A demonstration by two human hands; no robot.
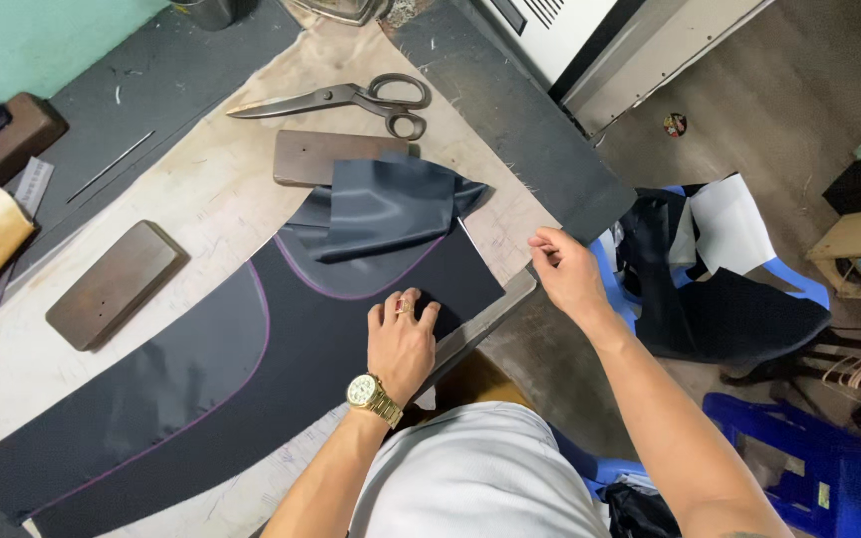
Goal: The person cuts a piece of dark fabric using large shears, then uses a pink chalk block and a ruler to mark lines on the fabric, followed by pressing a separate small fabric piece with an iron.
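Two bare hands work over a cutting table seen from above, the person's pale trousers [480, 468] filling the near edge of the view. Nearest, the left hand [403, 339], a gold wristwatch [366, 392] on its wrist, lies palm down with fingers spread flat on a dark navy garment panel [251, 369], gripping nothing and simply pressing the cloth to the table near its right-hand edge. The panel stretches from the lower left corner up toward the middle, trimmed with thin purple piping, with a shiny navy lining piece [391, 204] folded loosely over its upper end. Just beyond the table's edge the right hand [562, 274] hovers in the air, its fingertips drawn together; whether anything thin is pinched between them cannot be told. Left of the panel a dark wooden block [112, 284] rests on the cream table cover [221, 199], and a second wooden block [321, 156] sits partly under the lining. Farther back lie large metal tailor's shears [351, 100], closed, blades pointing left. Off to the right, on the floor, dark fabric is heaped on a blue plastic chair [799, 289], with another blue plastic stool [819, 468] closer in.
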